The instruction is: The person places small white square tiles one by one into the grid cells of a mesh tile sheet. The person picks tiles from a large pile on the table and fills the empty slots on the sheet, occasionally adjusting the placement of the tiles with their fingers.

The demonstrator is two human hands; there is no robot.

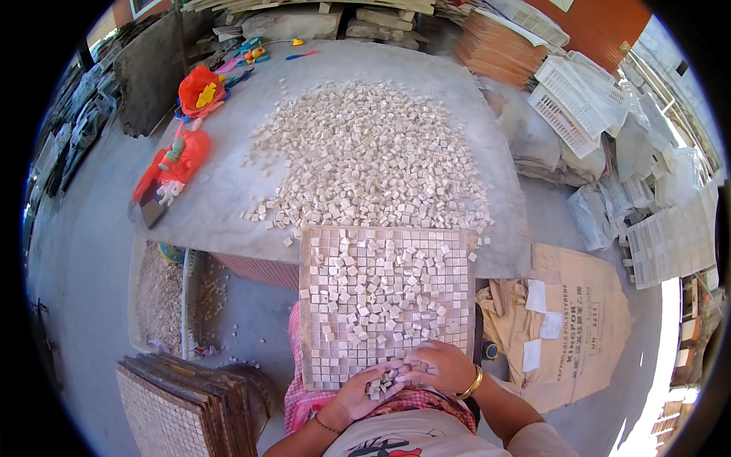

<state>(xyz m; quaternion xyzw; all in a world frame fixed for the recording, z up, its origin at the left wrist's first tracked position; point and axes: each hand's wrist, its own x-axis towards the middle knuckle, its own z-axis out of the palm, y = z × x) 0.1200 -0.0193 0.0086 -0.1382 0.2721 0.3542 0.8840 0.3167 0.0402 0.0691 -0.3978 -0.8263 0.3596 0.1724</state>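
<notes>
My left hand [353, 397] is palm up at the near edge of the gridded tray, cupped round several small stone mosaic cubes [378, 387]. My right hand [448, 368], with a gold bangle at its wrist, meets the left fingertips over these cubes. Its fingers are curled together, and what they pinch is partly hidden. The square tray [306, 320] rests against my lap and the table edge. Pale cubes [364, 298] fill many of its cells, and others lie loose and tilted on top, thickest in the middle.
A wide heap of loose cubes [373, 152] covers the grey table [228, 183] beyond the tray. Red bags [194, 152] and toys lie at the left. Stacked gridded trays [171, 404] stand lower left, near a white bin [156, 305]. At the right are a tan sack [586, 335] and white crates [567, 107].
</notes>
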